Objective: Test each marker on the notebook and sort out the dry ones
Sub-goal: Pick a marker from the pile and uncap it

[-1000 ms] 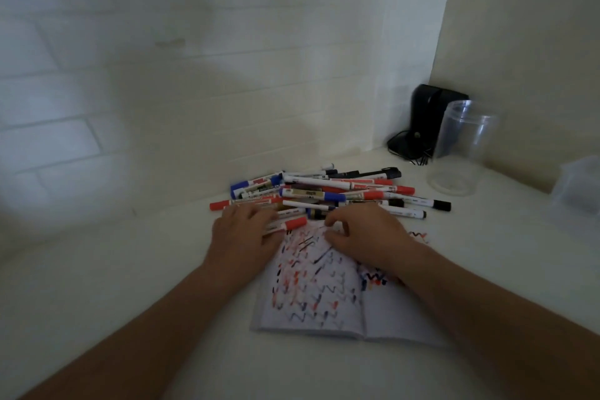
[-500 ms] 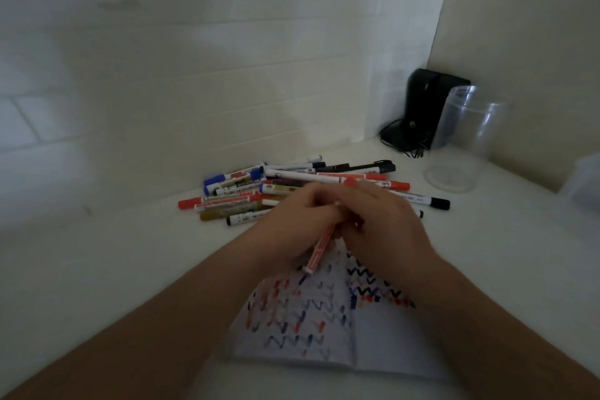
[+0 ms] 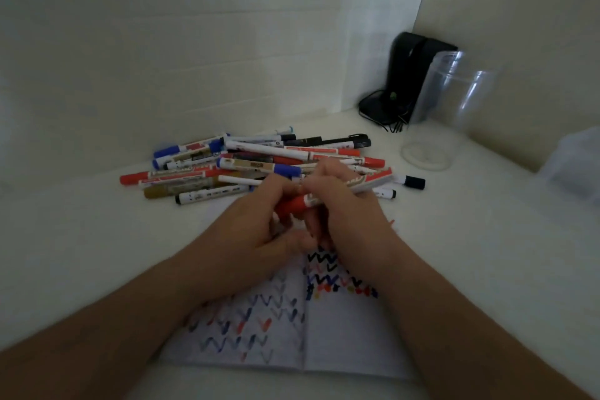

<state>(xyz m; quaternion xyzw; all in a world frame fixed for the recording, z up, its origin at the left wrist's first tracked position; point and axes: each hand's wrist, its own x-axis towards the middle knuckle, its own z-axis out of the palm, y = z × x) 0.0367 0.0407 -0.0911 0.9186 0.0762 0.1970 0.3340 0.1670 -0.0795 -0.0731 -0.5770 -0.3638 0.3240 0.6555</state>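
An open notebook (image 3: 341,344) covered in red, blue and black zigzag test marks lies at the table's near edge. Above its top, both hands hold one red marker (image 3: 354,187). My left hand (image 3: 259,230) grips the red cap end. My right hand (image 3: 344,208) grips the white barrel, whose far end sticks out to the right. Behind the hands lies a pile of several markers (image 3: 246,164) with red, blue, black and gold caps.
A clear plastic jar (image 3: 451,101) stands at the back right, with a round clear lid (image 3: 425,156) lying in front of it. A black device with cables (image 3: 399,88) sits in the corner. A translucent container (image 3: 574,166) is at the right edge.
Both hands came off the pile and picked up a red marker. It has turned from pointing down at the page to lying nearly level, and the hands have shifted slightly right.
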